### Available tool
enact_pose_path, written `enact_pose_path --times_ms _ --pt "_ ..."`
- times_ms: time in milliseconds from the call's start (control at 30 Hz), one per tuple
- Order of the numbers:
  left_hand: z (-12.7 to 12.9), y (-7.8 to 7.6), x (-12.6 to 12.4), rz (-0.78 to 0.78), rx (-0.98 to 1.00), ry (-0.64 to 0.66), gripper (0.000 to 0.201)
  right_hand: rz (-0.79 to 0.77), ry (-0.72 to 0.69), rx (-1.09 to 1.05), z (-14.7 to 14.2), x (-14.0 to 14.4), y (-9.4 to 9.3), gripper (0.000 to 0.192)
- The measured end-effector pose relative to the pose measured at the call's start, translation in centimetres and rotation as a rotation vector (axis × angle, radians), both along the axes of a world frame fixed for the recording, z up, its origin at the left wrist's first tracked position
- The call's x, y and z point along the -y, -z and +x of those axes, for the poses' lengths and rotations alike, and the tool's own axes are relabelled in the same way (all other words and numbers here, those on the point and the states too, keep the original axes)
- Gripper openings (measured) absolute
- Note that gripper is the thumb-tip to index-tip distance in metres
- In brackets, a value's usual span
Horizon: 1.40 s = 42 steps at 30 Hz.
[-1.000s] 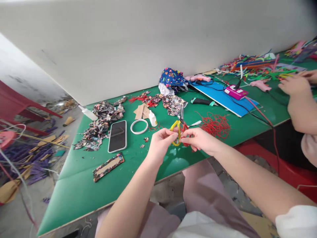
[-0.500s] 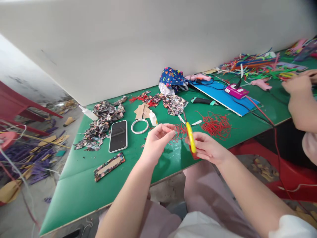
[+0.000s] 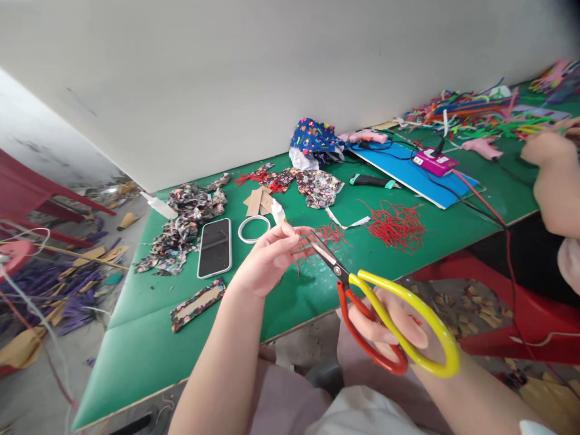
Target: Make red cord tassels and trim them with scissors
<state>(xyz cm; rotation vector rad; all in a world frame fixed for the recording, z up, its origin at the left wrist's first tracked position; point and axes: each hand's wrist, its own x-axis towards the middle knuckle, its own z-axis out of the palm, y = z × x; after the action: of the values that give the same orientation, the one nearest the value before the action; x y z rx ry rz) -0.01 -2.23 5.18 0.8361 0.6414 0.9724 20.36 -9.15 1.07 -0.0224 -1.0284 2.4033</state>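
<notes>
No legible writing; pink box (image 3: 435,161) label blurred.

Near the left hand (image 3: 267,260): 1 phone (image 3: 215,247), 1 white ring (image 3: 254,229), 2 glue bottles (image 3: 278,212). In the right hand (image 3: 389,329): 1 scissors (image 3: 380,305).

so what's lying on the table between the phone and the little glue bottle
In the head view, a white ring lies flat on the green table between the phone and the small glue bottle, touching neither.
</notes>
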Motion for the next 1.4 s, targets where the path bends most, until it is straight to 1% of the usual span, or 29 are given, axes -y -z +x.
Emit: enact_pose_path --times_ms 33,100,233,400,467,600,700,833,933,1033,1100,1400 --pt "0.0 0.1 0.0 0.001 -0.004 0.011 0.009 -0.013 0.034 -0.059 -0.1 0.1 -0.2 0.053" --pt "-0.1 0.2 0.0 0.006 -0.005 0.034 0.009 -0.041 0.095 -0.110 -0.6 0.4 -0.4 0.051" --pt "-0.3 0.5 0.0 -0.005 0.023 0.054 0.012 -0.053 0.140 -0.027 -1.4 0.9 -0.5 0.049" --pt "-0.5 1.0 -0.3 -0.015 0.039 0.099 0.010 -0.087 0.108 -0.151 -1.5 0.9 -0.6 0.042" --pt "-0.5 1.1 -0.4 -0.027 0.026 0.116 0.010 -0.098 0.106 -0.156 -1.3 0.8 -0.7 0.040" --pt "-0.5 1.2 -0.5 -0.065 -0.015 0.120 0.017 -0.088 0.085 -0.163 -1.0 0.6 -0.7 0.032" --pt "-0.5 1.2 -0.5 -0.106 -0.042 0.119 0.022 -0.093 0.051 -0.137 -0.9 0.4 -0.4 0.031" --pt "-0.5 1.3 -0.5 -0.141 -0.043 0.121 0.026 -0.054 0.037 -0.152 -1.0 0.3 0.0 0.038" --pt "-0.3 1.5 -0.5 -0.137 -0.021 0.146 0.025 -0.051 0.027 -0.172 -1.2 0.3 0.0 0.041" --pt "-0.1 1.6 -0.4 -0.128 -0.004 0.169 0.027 -0.106 0.044 -0.141 -1.2 0.4 -0.2 0.035" --pt "0.1 1.7 -0.4 -0.125 0.007 0.172 0.029 -0.115 0.026 -0.143 -1.2 0.4 -0.4 0.030" --pt "0.6 2.1 -0.1 -0.059 0.073 0.209 0.037 -0.050 -0.004 -0.292 -1.8 0.0 0.2 0.023"
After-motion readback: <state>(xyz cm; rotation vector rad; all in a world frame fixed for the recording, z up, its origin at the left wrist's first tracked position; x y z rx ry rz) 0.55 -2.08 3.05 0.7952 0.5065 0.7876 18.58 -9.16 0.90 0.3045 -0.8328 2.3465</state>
